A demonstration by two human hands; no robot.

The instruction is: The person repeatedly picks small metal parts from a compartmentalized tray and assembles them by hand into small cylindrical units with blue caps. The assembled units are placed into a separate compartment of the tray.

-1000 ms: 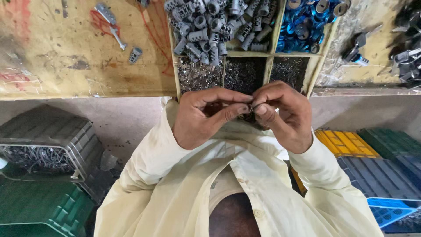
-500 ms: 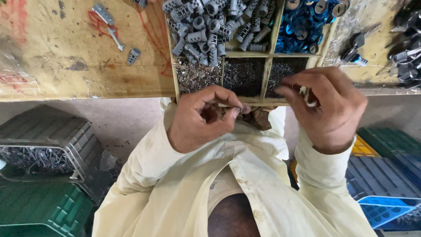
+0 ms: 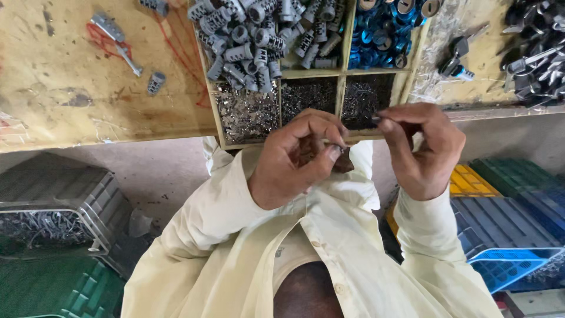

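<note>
Hands at the near edge of the wooden divided tray (image 3: 344, 70), which serves as landmark for all that follows. Left hand (image 3: 300, 156) sits just in front of the tray's middle front compartment, fingers curled and pinched shut on a small dark brownish part (image 3: 343, 160) that pokes out past thumb and forefinger; the part's exact shape cannot be made out. Right hand (image 3: 421, 150) is at the tray's front right corner, thumb and forefinger tips pressed together over the compartment of fine dark pins (image 3: 366, 97). Whether anything is caught between those tips is too small to tell.

Tray contents: grey ribbed cylinders (image 3: 253, 35) heaped in the far left compartment, blue rings (image 3: 382, 29) in the far right, shiny metal bits (image 3: 247, 115) in the near left.

Left of the tray, on the worn yellow bench top (image 3: 70, 100), a small metal tool (image 3: 118, 41) and one stray grey cylinder (image 3: 155, 82). Right of the tray, a pile of dark metal pieces (image 3: 535, 53).

Below the tray: cream sleeves and shirt of the person; grey crate (image 3: 59, 194) to the left, blue crate (image 3: 506, 235) and yellow crate (image 3: 471, 179) to the right.
</note>
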